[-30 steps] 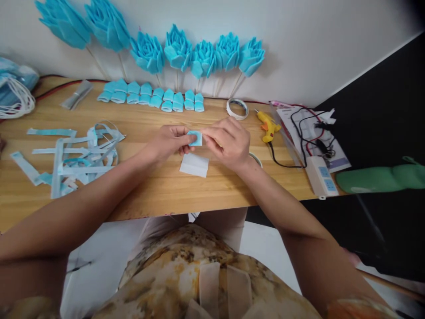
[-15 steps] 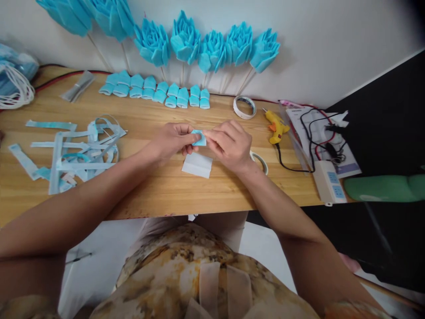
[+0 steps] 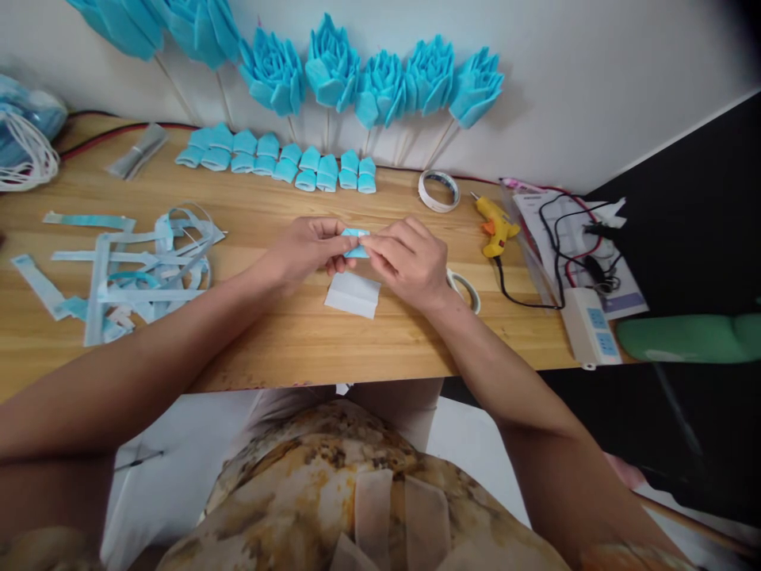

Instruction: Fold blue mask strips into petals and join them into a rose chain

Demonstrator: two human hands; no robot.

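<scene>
Both hands meet over the middle of the wooden table (image 3: 297, 349). My left hand (image 3: 303, 252) and my right hand (image 3: 409, 260) pinch the same small blue fabric piece (image 3: 355, 241) between their fingertips, folded and held just above the tabletop. Directly under the hands lies a white folded fabric piece (image 3: 353, 295). A row of finished blue folded petals (image 3: 279, 165) lines the back of the table. Behind it, blue fabric flowers (image 3: 357, 75) on sticks lean against the wall.
A pile of blue and white cut strips (image 3: 128, 270) lies at the left. Two tape rolls (image 3: 438, 190) (image 3: 468, 289), a yellow glue gun (image 3: 495, 226) with a black cord, and a white power strip (image 3: 590, 327) sit at the right.
The blue piece has been folded narrower between the fingertips. The hands stay in place. The view has shifted slightly.
</scene>
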